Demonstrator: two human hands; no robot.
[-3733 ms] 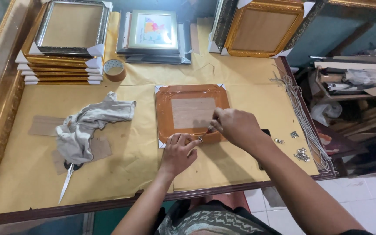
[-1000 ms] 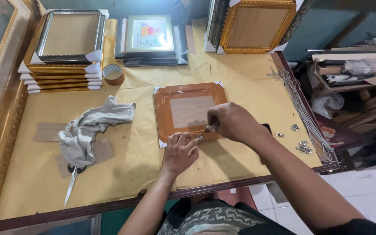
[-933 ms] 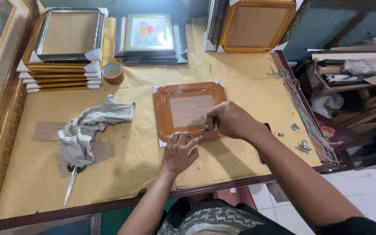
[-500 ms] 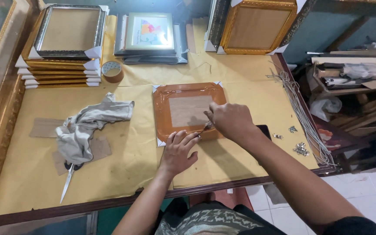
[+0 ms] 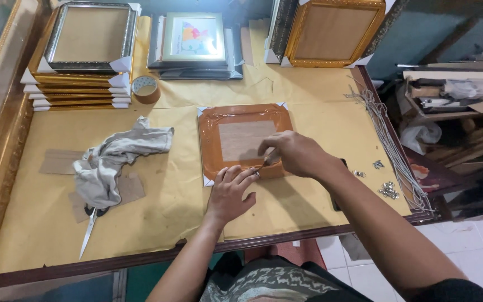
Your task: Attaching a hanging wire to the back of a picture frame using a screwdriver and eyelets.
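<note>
An orange-brown picture frame (image 5: 213, 142) lies face down on the paper-covered table (image 5: 40, 235), white corner guards on its corners and a pale backing board in its middle. My left hand (image 5: 230, 193) rests flat on the table at the frame's near edge, fingers spread against it. My right hand (image 5: 291, 152) is closed around a thin tool whose tip touches the frame's lower edge near my left fingertips.
A grey rag (image 5: 113, 159) and scissors (image 5: 90, 229) lie at the left. A tape roll (image 5: 145, 88) and stacked frames (image 5: 82, 53) stand at the back, with a framed picture (image 5: 194, 39) and a gold frame (image 5: 333, 31). Cords (image 5: 386, 140) and small metal hangers (image 5: 388, 189) lie at the right edge.
My right hand has shifted slightly along the frame's lower edge with the tool. My left hand has stayed pressed at the near edge. The view has shifted a little.
</note>
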